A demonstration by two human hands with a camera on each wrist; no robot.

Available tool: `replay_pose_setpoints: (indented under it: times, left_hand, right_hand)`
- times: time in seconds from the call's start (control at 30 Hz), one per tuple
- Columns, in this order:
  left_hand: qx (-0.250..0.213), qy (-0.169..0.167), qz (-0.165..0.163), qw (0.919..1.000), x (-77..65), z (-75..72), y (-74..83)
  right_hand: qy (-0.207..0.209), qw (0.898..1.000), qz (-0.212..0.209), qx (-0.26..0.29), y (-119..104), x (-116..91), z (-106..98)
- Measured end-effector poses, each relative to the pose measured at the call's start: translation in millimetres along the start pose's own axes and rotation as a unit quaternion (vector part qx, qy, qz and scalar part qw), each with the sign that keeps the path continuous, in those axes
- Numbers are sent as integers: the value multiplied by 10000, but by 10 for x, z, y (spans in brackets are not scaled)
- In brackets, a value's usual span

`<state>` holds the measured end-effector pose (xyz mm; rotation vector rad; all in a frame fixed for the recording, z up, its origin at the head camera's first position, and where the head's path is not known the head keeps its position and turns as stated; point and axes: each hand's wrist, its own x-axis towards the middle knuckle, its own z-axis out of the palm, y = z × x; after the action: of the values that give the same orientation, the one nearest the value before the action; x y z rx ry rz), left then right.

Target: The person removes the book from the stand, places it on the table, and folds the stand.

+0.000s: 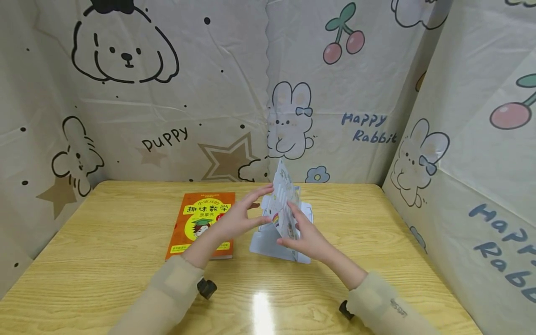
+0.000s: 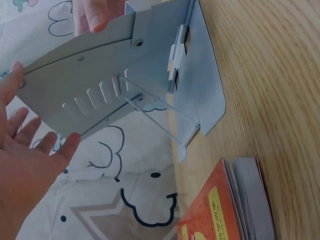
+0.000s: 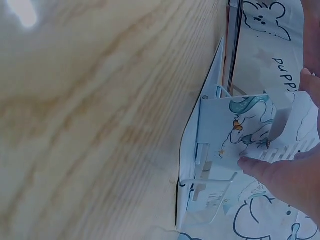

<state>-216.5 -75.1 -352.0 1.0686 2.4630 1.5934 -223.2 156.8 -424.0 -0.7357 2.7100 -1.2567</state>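
Observation:
A light blue metal book stand stands on the table with its panel raised steeply. The panel has slots and wire legs on its plain back, and cartoon drawings on its other face. My left hand is at the panel's left side, its fingers spread and their tips near or touching the plain back. On the printed side, my right hand grips the panel's near edge. Its thumb comes over the edge in the left wrist view, while another finger lies on the drawings.
An orange book with a yellow title lies left of the stand, close to my left forearm. The wooden table ends at a cartoon-printed cloth behind and at the sides.

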Motion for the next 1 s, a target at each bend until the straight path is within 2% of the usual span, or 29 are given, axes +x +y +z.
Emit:
replay_pose_setpoints:
  times: [0.13, 0.37, 0.6, 0.73, 1.0]
  left_hand:
    - [71, -48, 19, 10000, 4, 7, -21]
    - [187, 70, 221, 9996, 76, 87, -418]
    - [141, 165, 353, 9991, 63, 119, -415]
    - [71, 229, 324, 9992, 59, 144, -409]
    - [32, 539, 334, 9980, 31, 211, -393]
  right_hand:
    - [19, 10000, 43, -79, 3, 11, 29]
    - [41, 9996, -96, -255, -11, 16, 16]
    - [57, 9997, -131, -212, -23, 24, 7]
    - [61, 9997, -177, -168, -5, 26, 5]
    - [-74, 9992, -354, -153, 42, 53, -24]
